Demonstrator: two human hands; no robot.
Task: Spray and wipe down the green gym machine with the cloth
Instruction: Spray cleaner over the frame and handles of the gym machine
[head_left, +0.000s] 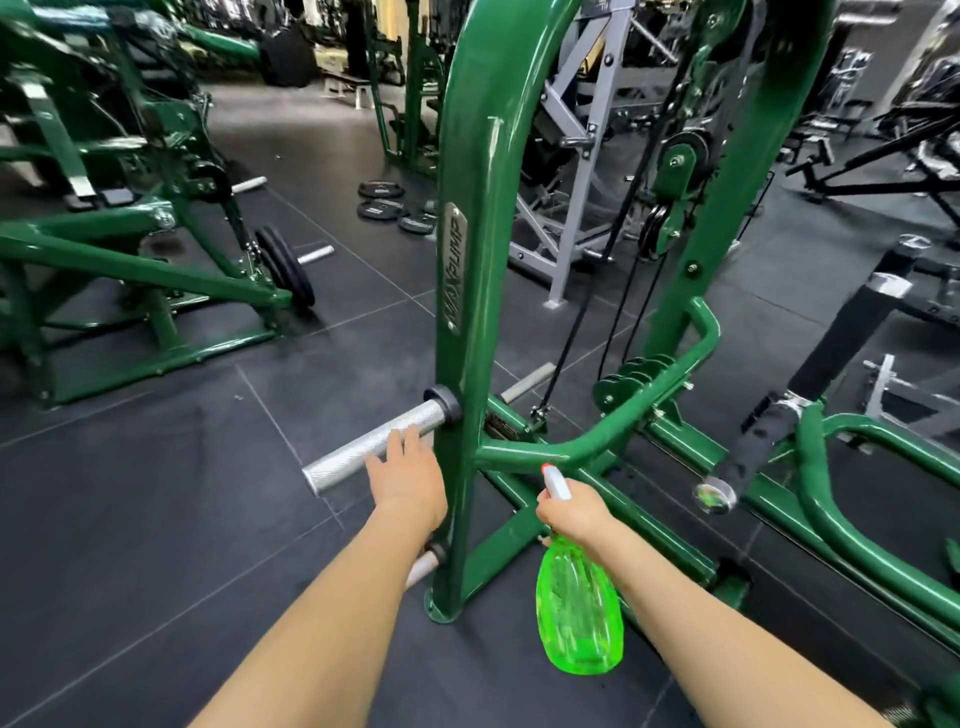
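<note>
Left grip: fingers straight, holding nothing, laid over a silver peg, just left of the green machine's upright. Right grip: curled round the neck of a green spray bottle, which hangs below it, nozzle toward the machine's low crossbar. Cloth: cannot tell where.

Left grip flat, right grip clenched

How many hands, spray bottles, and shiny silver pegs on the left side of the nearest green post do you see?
hands: 2 (left hand, right hand)
spray bottle: 1
silver pegs: 2 (upper peg, lower peg)
Total: 5
</note>
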